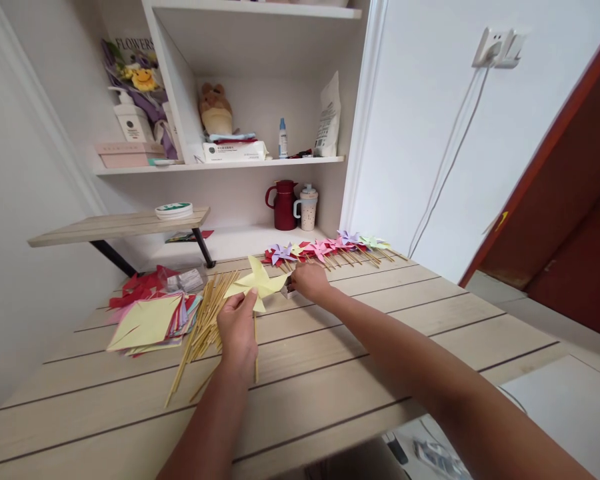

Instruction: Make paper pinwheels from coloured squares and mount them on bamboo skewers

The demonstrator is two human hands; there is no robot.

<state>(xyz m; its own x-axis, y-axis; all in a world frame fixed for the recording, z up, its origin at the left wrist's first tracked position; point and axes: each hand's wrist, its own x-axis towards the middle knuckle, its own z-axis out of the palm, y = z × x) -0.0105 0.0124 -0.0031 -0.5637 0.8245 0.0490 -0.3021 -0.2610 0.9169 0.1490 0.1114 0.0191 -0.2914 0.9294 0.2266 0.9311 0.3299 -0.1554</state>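
Note:
My left hand [237,328] is closed on a yellow paper pinwheel [257,283] and holds it on its thin wooden stick [255,353] above the wooden table [355,347]. My right hand [309,280] reaches forward to the right of the pinwheel, with its fingers curled down on something small that I cannot make out. Just beyond that hand lies a row of finished pinwheels [330,248] in purple, pink, red and green. A bundle of loose bamboo sticks [205,317] lies to the left of my left hand.
A stack of coloured paper squares [150,321] lies at the left, with red paper scraps [140,283] behind it. A small raised shelf [120,225] carries a round tin. Wall shelves behind hold a red jug [283,203], a cup, bottles and boxes.

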